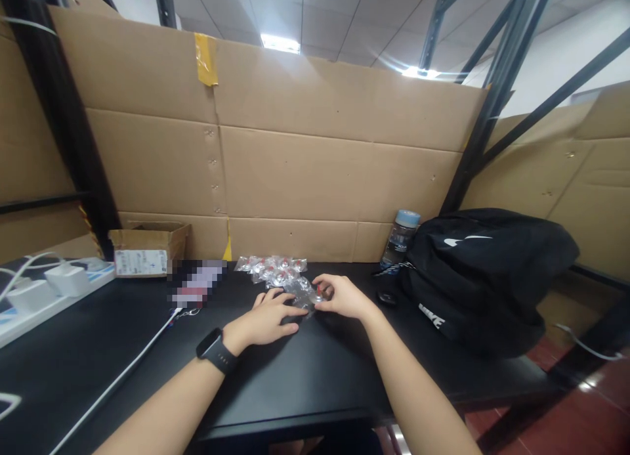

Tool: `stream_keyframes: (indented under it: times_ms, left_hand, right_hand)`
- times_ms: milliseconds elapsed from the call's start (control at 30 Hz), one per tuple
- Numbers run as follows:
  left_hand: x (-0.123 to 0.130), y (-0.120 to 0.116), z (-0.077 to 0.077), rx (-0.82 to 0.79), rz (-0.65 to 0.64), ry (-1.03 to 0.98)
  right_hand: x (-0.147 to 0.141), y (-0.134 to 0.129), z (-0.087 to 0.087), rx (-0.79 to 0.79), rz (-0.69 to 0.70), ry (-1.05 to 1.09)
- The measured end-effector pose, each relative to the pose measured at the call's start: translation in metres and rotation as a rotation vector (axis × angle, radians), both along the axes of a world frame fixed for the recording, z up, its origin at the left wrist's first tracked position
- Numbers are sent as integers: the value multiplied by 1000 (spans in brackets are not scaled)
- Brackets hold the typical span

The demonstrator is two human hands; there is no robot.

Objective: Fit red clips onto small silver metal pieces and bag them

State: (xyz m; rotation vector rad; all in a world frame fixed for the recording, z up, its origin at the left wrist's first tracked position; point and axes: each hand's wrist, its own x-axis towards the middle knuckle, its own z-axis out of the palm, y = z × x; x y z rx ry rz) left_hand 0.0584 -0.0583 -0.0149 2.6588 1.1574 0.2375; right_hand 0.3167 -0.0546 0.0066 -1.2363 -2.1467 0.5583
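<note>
Packets [270, 270] lie between box [142, 261] and backpack [482, 284]; left fingers [292, 310] spread, right fingers [325, 305] pinching a reddish piece [319, 292].

A black watch [216, 351] with a rounded rectangular face [209, 343] and perforated strap [225, 358] is worn above the left hand [270, 316]; both forearms [411, 373] are seen bare.

Thin, crinkled clear-plastic packets [276, 271] are glinting glossily on a smooth desktop [300, 396] that is showing a soft sheen. The corrugated cardboard panel [295, 179] is looking matt and creased, while its adhesive tape [205, 62] is shining slightly. The Nike backpack [472, 278] is showing dull cloth, the power strip [49, 310] is displaying smooth plastic, and glossy floor tiles [604, 379] are reflecting light.
</note>
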Motion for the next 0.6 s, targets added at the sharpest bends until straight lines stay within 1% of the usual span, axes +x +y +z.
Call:
stream_keyframes:
  times_ms: [133,300,533,600]
  left_hand:
    - [3,-3,-2,38,16,-23]
    - [5,-4,-3,45,0,-51]
    - [3,-4,-7,-35,-58,-28]
    - [2,-5,-6,-47,-69,-16]
  right_hand:
    - [9,-4,6,-63,-26,-117]
    - [5,-4,4,-75,-35,-147]
    - [-4,-3,-1,-75,-48,-166]
    - [-5,-4,-1,-87,-26,-152]
